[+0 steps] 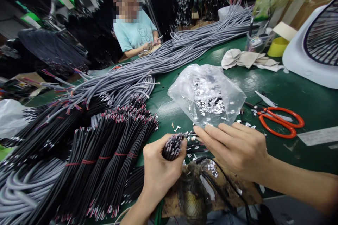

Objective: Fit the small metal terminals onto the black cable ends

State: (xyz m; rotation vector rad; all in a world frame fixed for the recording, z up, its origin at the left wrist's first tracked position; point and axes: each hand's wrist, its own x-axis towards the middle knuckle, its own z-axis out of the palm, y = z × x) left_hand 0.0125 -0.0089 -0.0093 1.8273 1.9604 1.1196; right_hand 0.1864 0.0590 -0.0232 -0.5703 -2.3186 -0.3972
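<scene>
My left hand (163, 168) is wrapped round a bundle of thin black cables (172, 147), whose cut ends face me. Close by on the right, my right hand (235, 147) has its fingers pressed together, and its thumb is hidden beneath. A black cable (194, 134) shows at those fingertips, beside the bundle. Below the hands, a stained board (237, 191) carries a dark device with a yellowish rounded part (194, 202). Beyond my right hand lies a clear plastic bag (182, 88) full of small silvery pieces (211, 103).
Bundles of black cables tied with red bands (88, 161) cover the left. Long grey cables (169, 54) stretch across the green table (163, 103). Orange-handled scissors (281, 121), a cloth (245, 59) and a white fan (311, 47) are at right. A person (137, 33) works opposite.
</scene>
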